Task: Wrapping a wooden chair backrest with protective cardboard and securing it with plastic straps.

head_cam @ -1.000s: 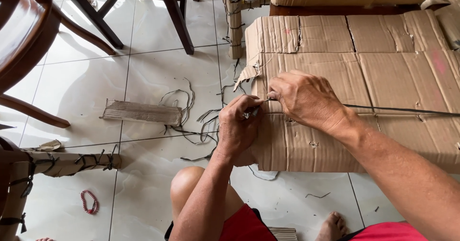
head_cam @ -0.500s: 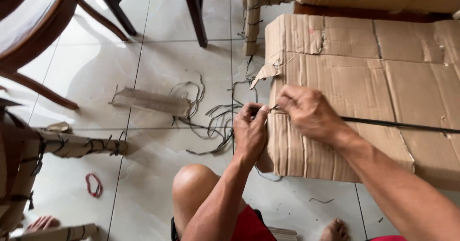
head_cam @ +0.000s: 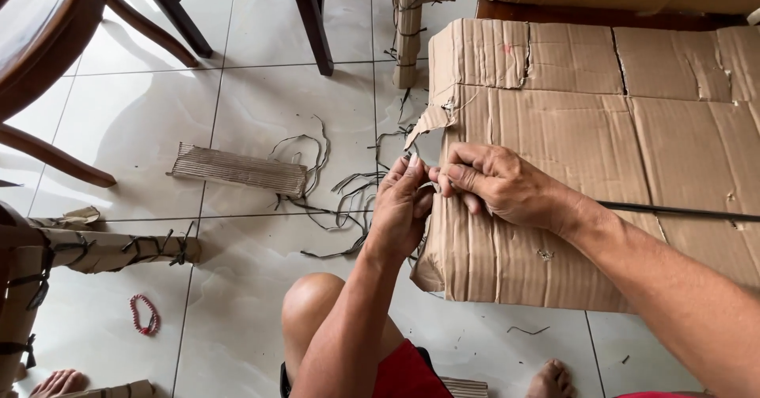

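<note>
Pale glossy floor tiles (head_cam: 237,97) filled the frame's left; a big creased brown cardboard-wrapped bundle (head_cam: 602,129) lay right of centre, looking stiff yet tearable. Across it ran a thin dark flat strap (head_cam: 681,212), probably light, springy and slippery. At centre, left hand (head_cam: 400,208) and right hand (head_cam: 503,186) pinched its end.

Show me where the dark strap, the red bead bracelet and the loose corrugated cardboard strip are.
dark strap (head_cam: 681,211), head view, stretch lying across the cardboard.
red bead bracelet (head_cam: 144,314), head view, its beaded loop on the floor.
corrugated cardboard strip (head_cam: 237,171), head view, middle of its ribbed face.
</note>
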